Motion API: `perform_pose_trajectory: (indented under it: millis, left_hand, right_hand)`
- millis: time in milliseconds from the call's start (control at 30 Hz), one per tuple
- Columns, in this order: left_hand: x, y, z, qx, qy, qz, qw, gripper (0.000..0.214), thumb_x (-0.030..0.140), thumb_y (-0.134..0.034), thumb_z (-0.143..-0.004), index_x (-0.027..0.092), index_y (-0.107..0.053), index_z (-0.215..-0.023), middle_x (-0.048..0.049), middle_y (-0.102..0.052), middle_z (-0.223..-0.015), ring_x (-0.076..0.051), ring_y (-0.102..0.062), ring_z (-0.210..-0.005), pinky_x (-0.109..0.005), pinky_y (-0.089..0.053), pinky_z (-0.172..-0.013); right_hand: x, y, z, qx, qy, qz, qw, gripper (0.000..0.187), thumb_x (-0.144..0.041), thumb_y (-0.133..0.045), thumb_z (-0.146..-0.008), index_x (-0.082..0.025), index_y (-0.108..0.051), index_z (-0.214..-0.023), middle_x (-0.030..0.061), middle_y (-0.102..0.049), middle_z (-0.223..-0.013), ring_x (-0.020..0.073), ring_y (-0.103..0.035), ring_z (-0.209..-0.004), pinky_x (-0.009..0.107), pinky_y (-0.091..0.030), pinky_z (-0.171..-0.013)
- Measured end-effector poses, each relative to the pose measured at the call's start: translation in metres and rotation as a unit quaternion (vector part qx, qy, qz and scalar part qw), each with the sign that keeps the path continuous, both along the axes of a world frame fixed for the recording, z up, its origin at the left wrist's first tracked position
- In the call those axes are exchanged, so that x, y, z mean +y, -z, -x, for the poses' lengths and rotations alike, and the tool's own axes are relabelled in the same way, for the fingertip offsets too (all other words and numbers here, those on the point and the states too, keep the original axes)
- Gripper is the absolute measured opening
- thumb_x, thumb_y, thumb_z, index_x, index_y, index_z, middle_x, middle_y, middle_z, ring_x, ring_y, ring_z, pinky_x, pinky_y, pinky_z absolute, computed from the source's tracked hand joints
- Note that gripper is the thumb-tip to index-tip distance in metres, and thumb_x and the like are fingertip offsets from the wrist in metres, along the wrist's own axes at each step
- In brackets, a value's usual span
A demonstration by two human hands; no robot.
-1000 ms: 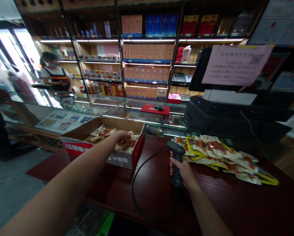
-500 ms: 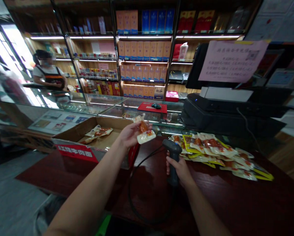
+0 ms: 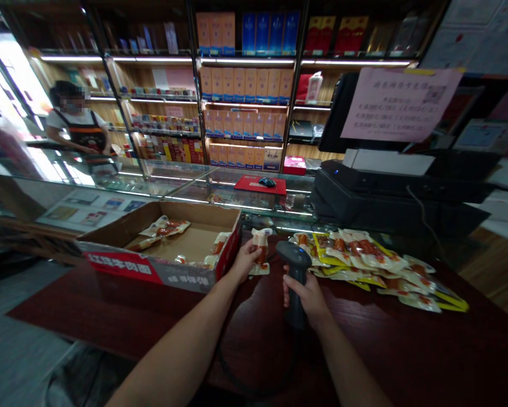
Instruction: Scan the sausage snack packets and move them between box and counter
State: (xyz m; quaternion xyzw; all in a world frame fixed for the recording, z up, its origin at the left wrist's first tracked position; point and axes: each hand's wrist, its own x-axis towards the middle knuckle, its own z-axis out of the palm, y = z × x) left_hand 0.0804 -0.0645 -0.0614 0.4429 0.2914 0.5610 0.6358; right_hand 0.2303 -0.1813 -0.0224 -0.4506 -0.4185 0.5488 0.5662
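My left hand (image 3: pixel 244 261) is closed on the side of a vacuum-sealed snack packet (image 3: pixel 260 252), clear and cream with reddish-brown food inside, just right of the cardboard box. Wrapped round the handle of a dark barcode scanner (image 3: pixel 295 257) is my right hand (image 3: pixel 305 291); the scanner's head points left, toward the packet. The open cardboard box (image 3: pixel 139 270) has a red label and holds several similar packets (image 3: pixel 169 227). Right of the scanner lies a heap of clear and yellow packets (image 3: pixel 364 254) on the dark red table.
A glass counter (image 3: pixel 186 175) runs behind the table, with a mouse (image 3: pixel 266 182) on a red mat. At the right stand a black printer-like machine (image 3: pixel 364 192) and a monitor with a pink notice (image 3: pixel 398 104). A person in an apron (image 3: pixel 82 127) stands at the far left.
My left hand has moved right and down from above the box's edge, bringing the packet beside the scanner and turning it upright. My right hand stays almost where it was.
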Motion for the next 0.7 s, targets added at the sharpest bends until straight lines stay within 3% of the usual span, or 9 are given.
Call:
perform_pose_trajectory:
  millis: [567, 700]
  left_hand:
    - [-0.0010, 0.0026, 0.0010, 0.028, 0.003, -0.032, 0.999, 0.060, 0.028, -0.076, -0.055, 0.014, -0.059, -0.111, -0.0056, -0.069, -0.087, -0.017, -0.062, -0.076, -0.028, -0.046, -0.073]
    - [-0.0041, -0.0006, 0.0012, 0.062, 0.003, -0.030, 0.998, 0.060, 0.031, -0.074, -0.058, 0.013, -0.056, -0.112, -0.0042, -0.068, -0.082, -0.016, -0.061, -0.069, -0.027, -0.046, -0.067]
  right_hand:
    - [-0.0025, -0.0022, 0.0006, 0.004, -0.002, -0.030, 1.000, 0.040, -0.039, -0.071, -0.065, -0.017, -0.051, -0.092, -0.0072, -0.055, -0.049, 0.0107, -0.049, -0.035, 0.024, -0.045, -0.035]
    - [-0.0025, -0.0013, 0.0009, 0.010, -0.011, -0.034, 0.999, 0.038, -0.039, -0.071, -0.065, -0.018, -0.050, -0.090, -0.0073, -0.056, -0.050, 0.0106, -0.049, -0.035, 0.024, -0.045, -0.035]
